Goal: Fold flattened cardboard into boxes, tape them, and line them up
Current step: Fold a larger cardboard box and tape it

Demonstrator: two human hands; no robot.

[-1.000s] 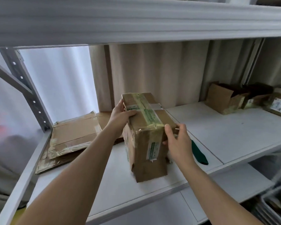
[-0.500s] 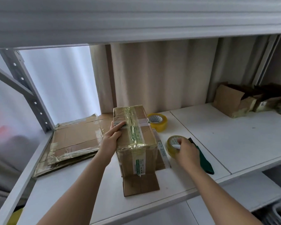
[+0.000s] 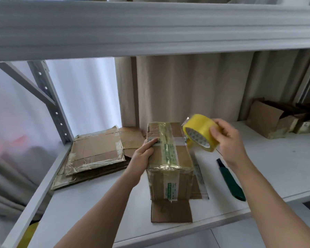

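A brown cardboard box (image 3: 168, 158), already crossed by strips of yellowed clear tape, stands on the white shelf (image 3: 284, 161) near its front edge, with one loose cardboard flap (image 3: 171, 211) lying flat on the shelf toward the person; the left hand (image 3: 145, 152) rests on the box's top left edge, fingers laid fairly straight across the taped seam, steadying it rather than gripping; the right hand (image 3: 225, 140) is raised above and to the right of the box, its fingers and thumb curled round a roll of yellow packing tape (image 3: 200, 132), which hangs in the air just beside the box's far right corner, not touching it as far as I can tell.

Left of the box lies a stack of flattened brown cardboard sheets (image 3: 97, 153); right of it, a dark green utility knife (image 3: 231, 179) lies on the shelf, close under the right forearm; at the far right stand several small open cardboard boxes (image 3: 272, 119).

The likely trouble lies with the tape; whether a free end is peeled I cannot tell, and hunting for it one-handed could let the roll slip; a strip pulled hard while the left hand only presses lightly may drag or tip the box toward the shelf's front edge; the forward flap, left unfolded, could be taped crooked; and the forearm might sweep the knife off the shelf.
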